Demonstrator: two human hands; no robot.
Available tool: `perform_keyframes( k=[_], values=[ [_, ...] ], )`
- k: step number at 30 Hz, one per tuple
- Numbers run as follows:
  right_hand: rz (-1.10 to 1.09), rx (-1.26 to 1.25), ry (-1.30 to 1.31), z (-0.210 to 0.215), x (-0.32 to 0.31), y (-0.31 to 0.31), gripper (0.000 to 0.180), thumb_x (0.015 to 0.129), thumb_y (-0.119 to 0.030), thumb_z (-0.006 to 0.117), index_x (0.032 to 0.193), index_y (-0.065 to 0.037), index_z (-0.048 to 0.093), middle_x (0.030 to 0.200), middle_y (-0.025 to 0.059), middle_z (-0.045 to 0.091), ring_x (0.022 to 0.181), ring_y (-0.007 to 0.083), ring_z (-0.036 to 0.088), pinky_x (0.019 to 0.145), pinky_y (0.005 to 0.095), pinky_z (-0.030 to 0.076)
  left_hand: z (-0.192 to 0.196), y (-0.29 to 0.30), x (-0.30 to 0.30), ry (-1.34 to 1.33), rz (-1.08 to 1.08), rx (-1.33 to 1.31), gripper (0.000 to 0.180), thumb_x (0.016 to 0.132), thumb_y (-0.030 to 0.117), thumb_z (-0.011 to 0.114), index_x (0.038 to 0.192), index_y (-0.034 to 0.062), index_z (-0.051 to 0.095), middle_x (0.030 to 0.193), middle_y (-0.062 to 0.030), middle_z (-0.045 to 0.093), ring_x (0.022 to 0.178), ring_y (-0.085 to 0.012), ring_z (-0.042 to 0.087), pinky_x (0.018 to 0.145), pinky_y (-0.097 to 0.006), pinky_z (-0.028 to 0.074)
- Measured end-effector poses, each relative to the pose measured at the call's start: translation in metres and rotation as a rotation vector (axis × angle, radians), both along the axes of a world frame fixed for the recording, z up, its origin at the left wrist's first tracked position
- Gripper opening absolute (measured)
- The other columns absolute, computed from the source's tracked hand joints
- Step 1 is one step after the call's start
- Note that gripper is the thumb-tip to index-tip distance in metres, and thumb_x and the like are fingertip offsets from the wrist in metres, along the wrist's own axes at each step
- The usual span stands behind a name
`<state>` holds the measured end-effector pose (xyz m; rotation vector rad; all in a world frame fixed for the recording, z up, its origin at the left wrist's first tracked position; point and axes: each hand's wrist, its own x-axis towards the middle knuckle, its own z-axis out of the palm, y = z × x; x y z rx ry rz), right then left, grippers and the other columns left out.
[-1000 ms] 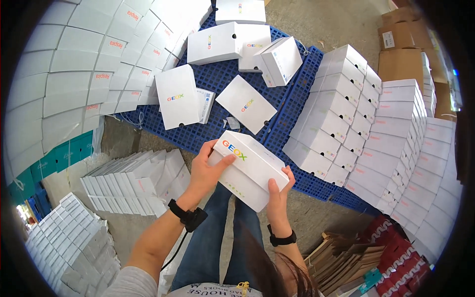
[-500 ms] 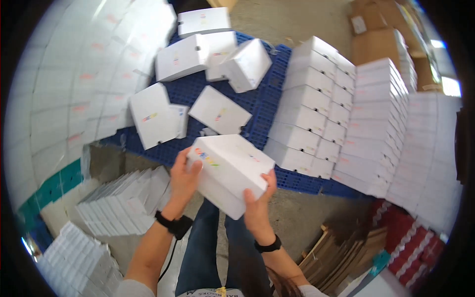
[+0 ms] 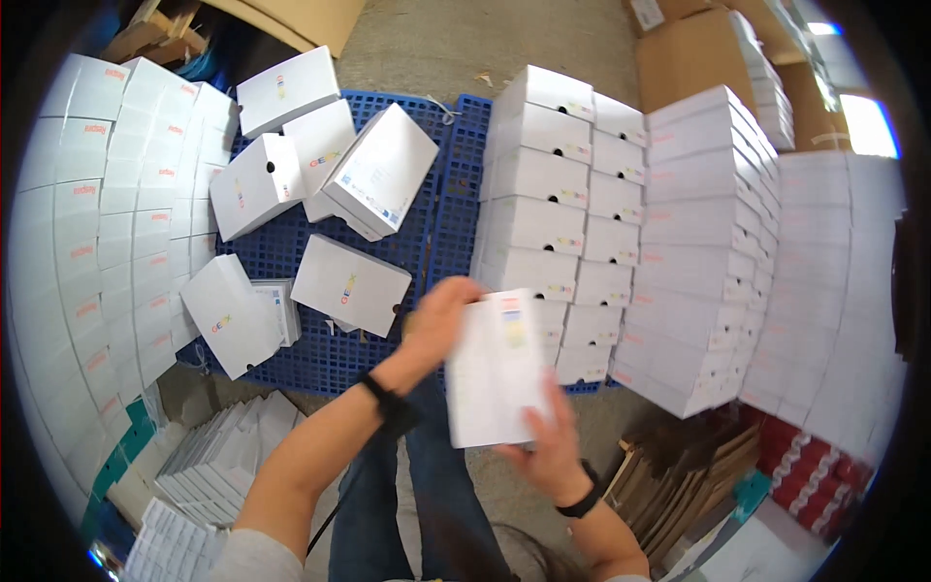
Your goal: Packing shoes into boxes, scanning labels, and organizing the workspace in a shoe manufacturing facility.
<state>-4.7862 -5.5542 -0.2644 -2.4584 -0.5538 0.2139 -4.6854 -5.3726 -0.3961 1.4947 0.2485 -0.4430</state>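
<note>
A white shoebox [image 3: 495,378] with coloured print near its far end is held in front of me, slightly blurred. My left hand [image 3: 438,315] is closed on its far left edge. At its near right corner, my right hand [image 3: 551,441] is closed with the fingers along the side. Just beyond the box rises a tall stack of white shoeboxes [image 3: 533,223] with dark finger holes. Left of my left hand, a single white shoebox [image 3: 351,284] lies on the blue plastic pallet [image 3: 310,364].
Several loose shoeboxes [image 3: 320,145] lie at odd angles on the pallet. White box stacks [image 3: 92,223] form a wall on the left, and more stacks [image 3: 679,272] stand to the right. Flattened cardboard [image 3: 684,485] leans at lower right. White boxes [image 3: 228,456] sit at lower left.
The view has turned to the right. The held shoebox has swung round so its printed end points away from me, and my hands have shifted right with it, nearer the tall stack.
</note>
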Motion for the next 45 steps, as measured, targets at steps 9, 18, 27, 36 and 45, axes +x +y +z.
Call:
perform_keyframes(
  k=[9, 18, 27, 36, 45],
  values=[
    [-0.562, -0.198, -0.082, -0.061, 0.134, -0.048, 0.049, 0.094, -0.011, 0.054, 0.137, 0.004, 0.036, 0.145, 0.026, 0.034, 0.135, 0.0392, 0.035, 0.111, 0.0483, 0.028, -0.049, -0.138, 0.139, 0.14, 0.395, -0.387, 0.037, 0.105, 0.036, 0.038, 0.099, 0.0023, 0.053, 0.09, -0.0082, 0.06, 0.086, -0.0158, 0.061, 0.081, -0.03, 0.049],
    [-0.833, -0.499, 0.036, -0.21, 0.077, -0.252, 0.078, 0.087, -0.034, 0.069, 0.145, 0.001, 0.03, 0.147, 0.0226, 0.036, 0.137, 0.0344, 0.033, 0.113, 0.0425, 0.027, -0.201, 0.17, 0.043, 0.595, -0.405, 0.304, 0.051, 0.088, 0.048, 0.066, 0.095, -0.0021, 0.065, 0.089, -0.0145, 0.066, 0.088, -0.0199, 0.063, 0.081, -0.031, 0.048],
    [-1.162, 0.049, 0.336, -0.215, 0.062, -0.136, 0.066, 0.092, -0.034, 0.063, 0.141, -0.001, 0.034, 0.119, 0.0128, 0.057, 0.092, 0.0197, 0.063, 0.064, 0.0289, 0.054, -0.267, 0.148, 0.093, 0.013, 0.67, 0.207, 0.129, 0.065, 0.026, 0.087, 0.143, -0.0158, -0.007, 0.139, -0.0337, 0.034, 0.129, -0.0356, 0.041, 0.106, -0.039, 0.036],
    [-1.083, 0.655, 0.464, -0.242, 0.031, -0.107, 0.055, 0.092, -0.052, 0.056, 0.125, -0.008, 0.049, 0.091, 0.0001, 0.058, 0.069, 0.0072, 0.056, 0.046, 0.0226, 0.044, -0.2, 0.126, 0.049, -0.354, 0.555, -0.018, 0.106, 0.07, 0.018, 0.08, 0.149, 0.0049, 0.011, 0.134, -0.0181, 0.041, 0.117, -0.029, 0.051, 0.089, -0.043, 0.049],
    [-0.987, 0.883, 0.359, -0.27, 0.01, -0.099, 0.053, 0.096, -0.051, 0.046, 0.135, -0.016, 0.045, 0.117, 0.0025, 0.058, 0.093, 0.0133, 0.059, 0.061, 0.0275, 0.053, -0.071, -0.028, 0.03, -1.816, -0.102, 0.748, 0.093, 0.07, 0.023, 0.08, 0.147, 0.0259, 0.029, 0.131, -0.0139, 0.041, 0.127, -0.0314, 0.04, 0.109, -0.05, 0.03]
  ],
)
